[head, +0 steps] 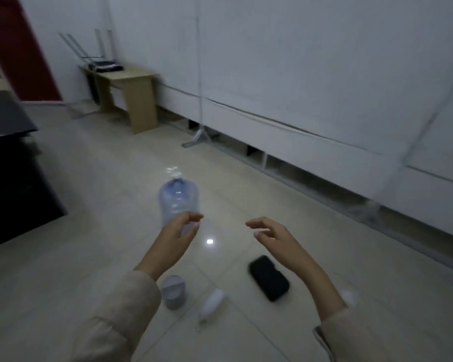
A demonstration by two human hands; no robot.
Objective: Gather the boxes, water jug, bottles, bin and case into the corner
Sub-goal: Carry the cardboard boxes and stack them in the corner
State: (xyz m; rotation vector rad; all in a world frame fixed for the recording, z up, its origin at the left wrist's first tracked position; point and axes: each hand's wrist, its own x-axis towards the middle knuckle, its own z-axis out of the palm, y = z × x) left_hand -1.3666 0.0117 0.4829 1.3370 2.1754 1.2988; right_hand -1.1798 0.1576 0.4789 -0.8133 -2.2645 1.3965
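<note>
Here, you have one water jug (178, 202) lying on the tiled floor (102, 184), its white-capped neck pointing away from you toward the wall; whether it holds any water you cannot tell. Nearer you lie one black case (269, 278), flat on the floor, one small grey cylindrical container (173, 292) standing upright with its lid on, and one white bottle (211, 301) on its side just beside that container. Both your hands are out over the floor holding nothing: your left hand (177, 237) hangs with loosely curled fingers in front of the jug's base, and your right hand (271, 235) is likewise relaxed above the case, well apart from the left. A dark cabinet (16, 184) stands at the left edge. Farther off, against the white wall, one wooden counter (127, 86) carries an upturned chair (100, 54) with its metal legs in the air. A thin pole on a stand (198, 137) rises beside the wall between counter and jug.
</note>
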